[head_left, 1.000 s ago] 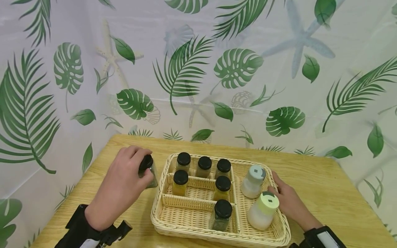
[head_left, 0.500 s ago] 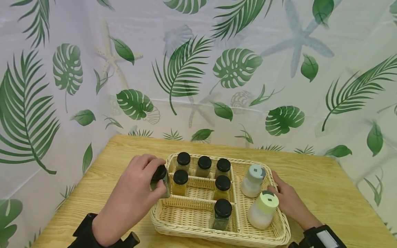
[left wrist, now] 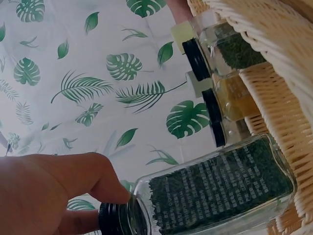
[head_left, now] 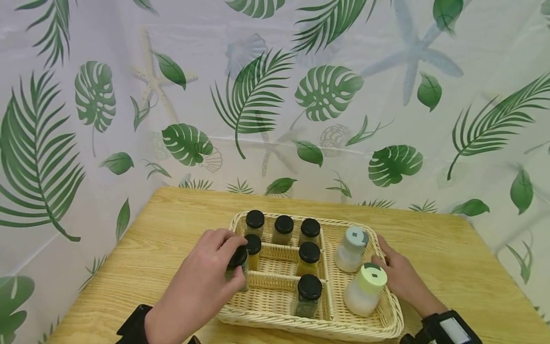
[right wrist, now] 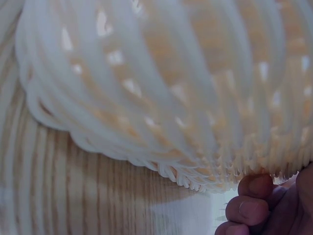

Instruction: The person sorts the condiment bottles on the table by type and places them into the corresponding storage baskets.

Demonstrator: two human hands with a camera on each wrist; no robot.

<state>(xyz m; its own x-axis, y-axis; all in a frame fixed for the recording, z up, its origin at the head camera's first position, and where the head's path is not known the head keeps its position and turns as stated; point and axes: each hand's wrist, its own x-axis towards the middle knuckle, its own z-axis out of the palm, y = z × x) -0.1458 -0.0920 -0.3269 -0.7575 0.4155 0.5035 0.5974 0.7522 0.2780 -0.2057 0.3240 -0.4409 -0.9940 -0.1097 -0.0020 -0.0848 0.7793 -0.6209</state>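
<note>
My left hand (head_left: 202, 274) pinches a glass spice jar (left wrist: 220, 188) by its black lid. Dark green flakes and a printed label show on this jar. It hangs at the left front compartment of a divided wicker basket (head_left: 309, 324), overlapping the left rim in the head view. In the left wrist view its base comes close to the wicker. My right hand (head_left: 404, 277) holds the basket's right side, thumb at the rim and fingers curled against the outer wall (right wrist: 195, 161). A black-lidded jar of green herbs (head_left: 307, 298) stands at the right end of that same front compartment.
Three black-lidded jars stand in the back compartment, one being the middle jar (head_left: 283, 230). The middle compartment holds two yellow-filled jars, one at its right end (head_left: 308, 258). Grey-capped (head_left: 351, 251) and yellow-green-capped (head_left: 365, 291) shakers occupy the right section. A wooden table (head_left: 180, 215) lies beneath.
My left hand has carried the jar rightward and toward me, from beside the basket to its left front compartment. My right hand stays on the basket's right side.
</note>
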